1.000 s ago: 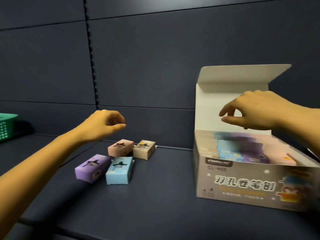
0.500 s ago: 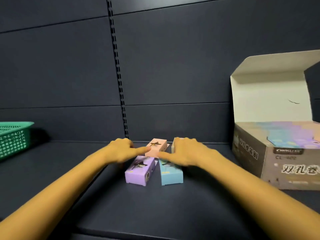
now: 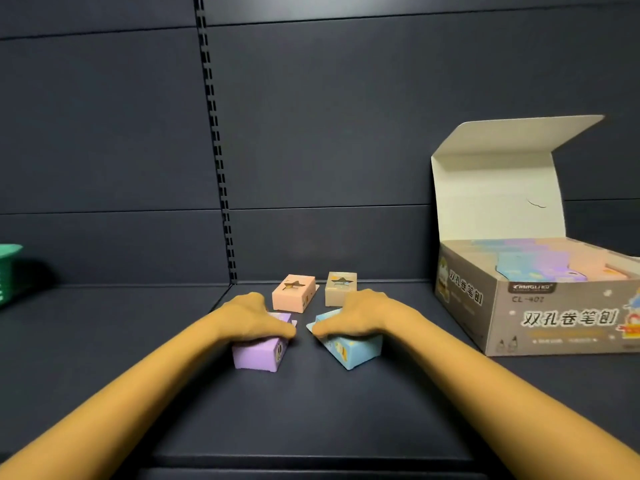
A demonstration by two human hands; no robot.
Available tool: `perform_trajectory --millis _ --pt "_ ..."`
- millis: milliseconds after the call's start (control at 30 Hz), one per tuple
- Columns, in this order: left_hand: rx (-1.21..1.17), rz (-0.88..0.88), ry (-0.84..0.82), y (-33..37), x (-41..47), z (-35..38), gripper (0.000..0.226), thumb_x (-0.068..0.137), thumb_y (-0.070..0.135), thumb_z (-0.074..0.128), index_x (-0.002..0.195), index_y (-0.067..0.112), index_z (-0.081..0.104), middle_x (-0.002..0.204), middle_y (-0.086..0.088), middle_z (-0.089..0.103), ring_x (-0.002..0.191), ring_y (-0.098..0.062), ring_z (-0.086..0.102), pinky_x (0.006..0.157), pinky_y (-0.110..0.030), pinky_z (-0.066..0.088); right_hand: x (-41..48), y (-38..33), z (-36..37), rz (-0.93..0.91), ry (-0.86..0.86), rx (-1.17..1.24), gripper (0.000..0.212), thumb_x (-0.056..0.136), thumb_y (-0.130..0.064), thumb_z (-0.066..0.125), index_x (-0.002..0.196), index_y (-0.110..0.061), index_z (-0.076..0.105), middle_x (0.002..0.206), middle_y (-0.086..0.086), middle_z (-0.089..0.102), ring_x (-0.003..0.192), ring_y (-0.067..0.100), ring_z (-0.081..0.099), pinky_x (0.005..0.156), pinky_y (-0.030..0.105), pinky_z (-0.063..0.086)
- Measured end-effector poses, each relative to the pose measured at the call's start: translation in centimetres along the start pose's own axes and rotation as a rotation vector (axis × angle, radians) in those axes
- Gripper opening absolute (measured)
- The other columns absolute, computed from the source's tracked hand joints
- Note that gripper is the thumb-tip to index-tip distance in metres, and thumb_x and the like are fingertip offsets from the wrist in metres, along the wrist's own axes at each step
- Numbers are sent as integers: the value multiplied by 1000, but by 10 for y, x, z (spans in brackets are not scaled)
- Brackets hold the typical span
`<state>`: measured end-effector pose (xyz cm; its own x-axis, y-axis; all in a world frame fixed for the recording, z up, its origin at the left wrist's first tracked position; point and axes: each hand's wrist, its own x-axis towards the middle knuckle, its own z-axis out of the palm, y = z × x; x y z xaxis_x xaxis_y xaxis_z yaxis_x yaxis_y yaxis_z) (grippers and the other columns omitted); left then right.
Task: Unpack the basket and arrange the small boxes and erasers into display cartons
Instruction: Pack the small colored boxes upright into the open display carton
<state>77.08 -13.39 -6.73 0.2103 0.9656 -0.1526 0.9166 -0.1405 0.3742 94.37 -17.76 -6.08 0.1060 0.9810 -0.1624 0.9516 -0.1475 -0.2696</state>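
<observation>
Dark shelf [image 3: 311, 410]: left hand [image 3: 252, 320] grips the purple box [image 3: 258, 355], right hand [image 3: 356, 317] the tilted blue box [image 3: 349, 348]; best lift both level toward the carton [image 3: 554, 317].

We see both our arms bare from the near edge of the scene up to the fingers. Our left forearm [image 3: 138, 386] and right forearm [image 3: 485, 382] are slim and smooth, narrowing toward the wrists. Our left hand [image 3: 252, 318] and right hand [image 3: 360, 315] are uncovered too, with rounded knuckles and slightly blurred fingertips.

Purple box [image 3: 256, 356] flat; blue box [image 3: 349, 348] tilted
</observation>
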Motion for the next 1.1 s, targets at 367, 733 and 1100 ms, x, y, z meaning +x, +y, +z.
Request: perform_trajectory --millis 367,733,1100 --pt "-264 76 242 14 -24 -2 76 48 47 67 103 12 29 82 1 52 70 -16 52 52 -26 37 -39 15 -31 -172 245 205 70 71 -60 63 120 -16 41 120 5 57 100 25 55 81 31 45" --pt "-810 438 313 119 -38 -22 42 64 34 83 83 12 53 68 -4 61 42 -2 51 38 -13 37 -85 129 -122 -340 576 656 47 62 -58 73 90 -27 50 86 -13 63 75 2 60 62 21 43" --pt "-707 729 226 244 -34 -1 43 72 29 73 102 4 55 79 0 72 69 -8 69 57 -17 53 -89 258 -165 -281 729 643 54 72 -56 63 107 -18 50 89 -12 65 79 0 63 70 21 52"
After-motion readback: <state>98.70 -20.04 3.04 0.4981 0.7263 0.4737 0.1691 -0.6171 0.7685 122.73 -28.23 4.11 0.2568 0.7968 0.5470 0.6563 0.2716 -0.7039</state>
